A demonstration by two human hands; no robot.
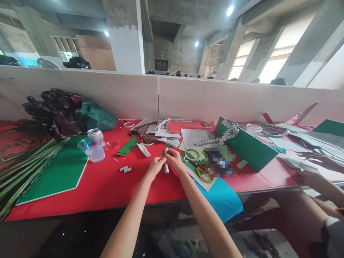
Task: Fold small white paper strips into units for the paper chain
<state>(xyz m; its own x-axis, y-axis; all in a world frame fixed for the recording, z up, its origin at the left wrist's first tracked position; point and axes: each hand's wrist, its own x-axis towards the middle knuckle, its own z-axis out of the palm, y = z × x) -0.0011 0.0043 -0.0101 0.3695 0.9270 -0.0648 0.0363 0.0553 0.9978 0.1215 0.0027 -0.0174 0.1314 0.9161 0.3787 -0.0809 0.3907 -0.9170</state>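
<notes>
Both my hands meet over the red table (107,193), pinching a narrow folded strip of whitish printed paper (166,167). My left hand (157,165) grips it from the left with closed fingertips. From the right, my right hand (174,157) closes thumb and fingers near its upper end. One end of the strip points down toward me; its middle is hidden by my fingers. To the left lie several small folded paper pieces (125,169). A zigzag chain of folded paper (228,132) rests by the green board on the right.
Yellow-handled pliers (201,173) and a roll of tape (191,154) lie right of my hands. A plastic cup (92,152) and a can (95,136) stand left, near a green board (59,172) and long leaves (34,165). At right, another person's hands (317,168) handle papers.
</notes>
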